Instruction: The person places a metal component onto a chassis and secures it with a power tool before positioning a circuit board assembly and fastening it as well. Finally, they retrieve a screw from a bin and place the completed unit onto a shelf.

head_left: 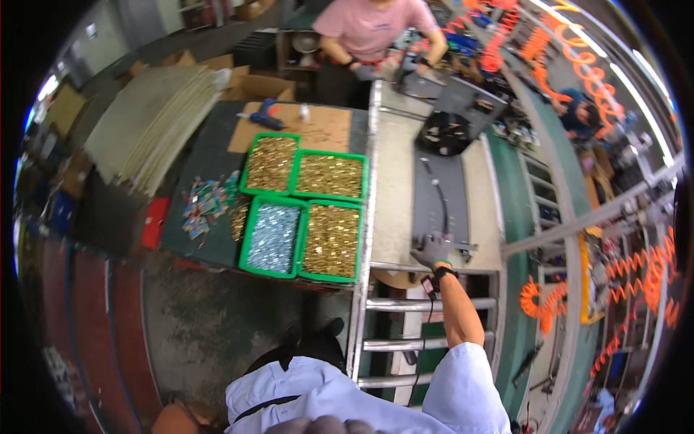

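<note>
Head view, as I am watching: right of the green trays, a dark panel is lying on a pale worktop; the gloved right hand is touching its near end, grip unclear to me; nearer the wearer than the trays, the left hand is showing only knuckles, its closure untellable

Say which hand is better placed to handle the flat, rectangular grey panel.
Right, probably: the gloved right hand is at the near end of the panel; the left hand is far from it.
</note>
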Available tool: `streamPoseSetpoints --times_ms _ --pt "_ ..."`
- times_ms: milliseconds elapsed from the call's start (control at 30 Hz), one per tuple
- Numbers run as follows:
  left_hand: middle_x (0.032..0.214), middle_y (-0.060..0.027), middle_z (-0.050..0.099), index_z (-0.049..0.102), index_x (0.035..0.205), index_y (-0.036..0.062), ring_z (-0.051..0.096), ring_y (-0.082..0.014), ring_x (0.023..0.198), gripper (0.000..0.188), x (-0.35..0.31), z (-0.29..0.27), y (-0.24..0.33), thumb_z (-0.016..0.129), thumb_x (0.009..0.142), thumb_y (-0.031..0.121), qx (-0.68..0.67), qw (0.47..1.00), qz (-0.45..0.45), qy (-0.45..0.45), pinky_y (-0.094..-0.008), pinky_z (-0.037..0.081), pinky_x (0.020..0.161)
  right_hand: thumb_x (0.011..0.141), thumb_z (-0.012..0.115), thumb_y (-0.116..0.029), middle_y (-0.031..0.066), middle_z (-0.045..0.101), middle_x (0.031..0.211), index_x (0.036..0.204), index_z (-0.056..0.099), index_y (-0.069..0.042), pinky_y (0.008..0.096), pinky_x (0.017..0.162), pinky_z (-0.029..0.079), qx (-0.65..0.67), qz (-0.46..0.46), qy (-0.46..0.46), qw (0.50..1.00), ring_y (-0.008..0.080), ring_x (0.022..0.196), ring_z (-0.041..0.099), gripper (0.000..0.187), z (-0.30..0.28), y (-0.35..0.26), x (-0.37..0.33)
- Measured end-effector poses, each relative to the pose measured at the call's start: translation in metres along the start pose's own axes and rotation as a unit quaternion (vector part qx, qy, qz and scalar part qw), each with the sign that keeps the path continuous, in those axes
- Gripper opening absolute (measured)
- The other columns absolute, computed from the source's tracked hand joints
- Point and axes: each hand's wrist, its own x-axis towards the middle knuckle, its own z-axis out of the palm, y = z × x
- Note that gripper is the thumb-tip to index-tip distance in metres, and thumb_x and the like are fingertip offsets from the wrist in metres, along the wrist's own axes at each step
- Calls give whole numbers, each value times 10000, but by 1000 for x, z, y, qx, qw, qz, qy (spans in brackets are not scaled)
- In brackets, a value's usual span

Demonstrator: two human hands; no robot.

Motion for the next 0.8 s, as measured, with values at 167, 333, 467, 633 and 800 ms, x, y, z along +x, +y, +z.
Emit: streamPoseSetpoints --times_ms 167,333,467,633,800 --pt "873 -102 590 604 881 45 571 -240 804 155 26 55 -11 588 784 165 -143 989 -9 -27 -346 466 663 713 759 -449 282 315 1502 1388 408 -81 508 1088 372 43 72 41 996 441 1417 288 845 30 -32 -7" --pt "914 -111 664 673 954 69 663 -270 881 170 17 101 -92 582 857 174 5 994 71 -82 -378 536 775 710 730 -363 230 368 1470 1328 448 -102 501 1033 420 32 61 74 995 400 1399 316 728 32 -20 -52" --pt "1014 -140 681 674 1039 78 653 -317 977 243 -13 169 -163 599 884 248 -146 967 -196 -68 -433 522 831 724 707 -413 233 357 1492 1376 426 -84 498 1043 412 32 85 47 995 399 1415 303 782 44 -23 -98" --pt "1092 -194 678 676 1092 68 637 -367 1051 360 -51 266 -204 534 890 329 -166 935 -187 -250 -459 494 922 716 713 -435 239 362 1486 1389 422 -64 509 1035 411 65 109 37 991 404 1417 297 822 75 -27 -182" --pt "1136 -188 674 672 1116 60 634 -351 1082 368 -55 326 -196 531 909 329 -267 914 -74 -296 -440 485 941 728 712 -444 234 306 1540 1405 434 -98 491 1041 415 88 169 -3 982 394 1446 267 810 111 -50 -283"
